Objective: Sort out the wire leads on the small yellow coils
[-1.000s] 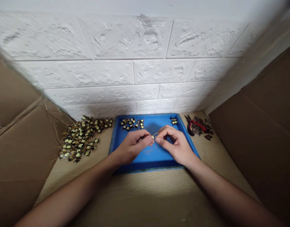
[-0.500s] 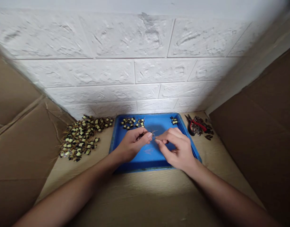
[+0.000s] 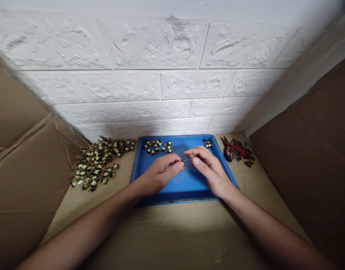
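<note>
Over the middle of a blue tray [image 3: 172, 200], my left hand [image 3: 163, 174] pinches a small yellow and black component [image 3: 183, 164] between thumb and fingertips. Thin wire ends stick out of it to the right. My right hand [image 3: 210, 168] is just right of the component, thumb and fingers apart, with nothing visible between them. Several similar yellow and black components [image 3: 153, 147] lie at the tray's back left, and a few more [image 3: 207, 143] at its back right. Fine reddish wire bits [image 3: 177, 180] are scattered on the tray floor below my hands.
A large heap of yellow and black components [image 3: 96, 161] covers the table left of the tray. Red-handled pliers [image 3: 237, 148] rest on small dark and clear pieces at the right. Cardboard panels [image 3: 307, 150] flank both sides, and a white brick-patterned wall [image 3: 178, 86] stands behind.
My right hand has opened and drawn slightly away to the right from the component. The component in my left hand has turned and shows its yellow side.
</note>
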A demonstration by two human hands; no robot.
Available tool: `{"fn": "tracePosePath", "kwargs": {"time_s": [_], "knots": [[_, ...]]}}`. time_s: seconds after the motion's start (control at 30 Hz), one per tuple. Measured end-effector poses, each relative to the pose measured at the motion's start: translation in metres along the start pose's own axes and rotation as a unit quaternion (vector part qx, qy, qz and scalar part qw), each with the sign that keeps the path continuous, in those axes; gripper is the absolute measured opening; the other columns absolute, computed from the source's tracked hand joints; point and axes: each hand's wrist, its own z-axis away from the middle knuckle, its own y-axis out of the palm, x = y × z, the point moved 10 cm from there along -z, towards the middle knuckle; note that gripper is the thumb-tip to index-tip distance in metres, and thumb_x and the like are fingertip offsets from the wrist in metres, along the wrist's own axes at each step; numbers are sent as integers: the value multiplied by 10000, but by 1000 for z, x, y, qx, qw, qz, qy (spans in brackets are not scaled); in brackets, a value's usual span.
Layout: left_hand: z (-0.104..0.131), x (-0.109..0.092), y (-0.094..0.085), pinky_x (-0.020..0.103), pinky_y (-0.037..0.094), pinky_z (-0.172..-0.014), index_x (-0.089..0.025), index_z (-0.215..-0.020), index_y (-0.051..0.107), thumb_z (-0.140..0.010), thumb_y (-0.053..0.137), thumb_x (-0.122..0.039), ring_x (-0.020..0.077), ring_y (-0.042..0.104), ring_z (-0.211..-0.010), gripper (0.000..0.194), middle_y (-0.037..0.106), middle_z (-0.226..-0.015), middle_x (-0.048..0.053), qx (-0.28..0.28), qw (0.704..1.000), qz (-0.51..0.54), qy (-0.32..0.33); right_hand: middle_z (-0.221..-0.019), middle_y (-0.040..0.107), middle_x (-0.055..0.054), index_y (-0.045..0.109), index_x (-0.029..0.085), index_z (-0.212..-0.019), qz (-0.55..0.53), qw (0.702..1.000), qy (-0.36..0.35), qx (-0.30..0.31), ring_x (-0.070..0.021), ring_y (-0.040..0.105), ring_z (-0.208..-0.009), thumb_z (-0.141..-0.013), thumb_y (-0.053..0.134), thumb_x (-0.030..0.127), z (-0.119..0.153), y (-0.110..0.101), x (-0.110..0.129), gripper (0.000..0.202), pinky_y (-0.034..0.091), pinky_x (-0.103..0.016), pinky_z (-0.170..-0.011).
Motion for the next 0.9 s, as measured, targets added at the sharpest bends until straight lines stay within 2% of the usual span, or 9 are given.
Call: {"fn": "tracePosePath", "kwargs": {"time_s": [0.1,0.2,0.33,0.63,0.9], "knots": [[1,0,3,262,418,-725,-146,-904,616,-1003,450,-416,143,520,-778,332,571,-823,14,14,1000,1,-5,-884,624,-27,708,212,-951,-92,992,76,43,-183,577,-834,-945,620,383,-3,8,-20,193,442,-330,-780],[2,1,5,256,404,-700,-146,-900,607,-997,458,-433,139,502,-757,338,553,-801,5,24,999,13,-22,-826,610,-2,694,205,-850,-153,982,101,38,-153,554,-764,-883,711,377,-4,8,-27,175,430,-300,-733],[3,0,9,246,390,-677,-146,-885,589,-1001,457,-434,127,480,-732,337,557,-801,3,37,997,60,-30,-758,619,12,675,201,-782,-212,968,129,42,-136,549,-707,-862,736,357,-3,13,-31,186,444,-293,-720],[4,0,10,247,377,-675,-139,-850,607,-1002,459,-414,126,492,-728,348,575,-781,13,51,996,76,-25,-805,653,-4,718,212,-792,-219,965,135,43,-153,574,-753,-825,769,348,-2,14,-33,149,464,-317,-769],[4,-11,7,265,411,-750,-140,-889,623,-1005,445,-371,148,537,-807,314,605,-867,33,46,998,5,33,-773,621,0,701,195,-738,-199,969,137,46,-155,559,-750,-810,771,365,-4,16,-29,197,447,-313,-752]]}}
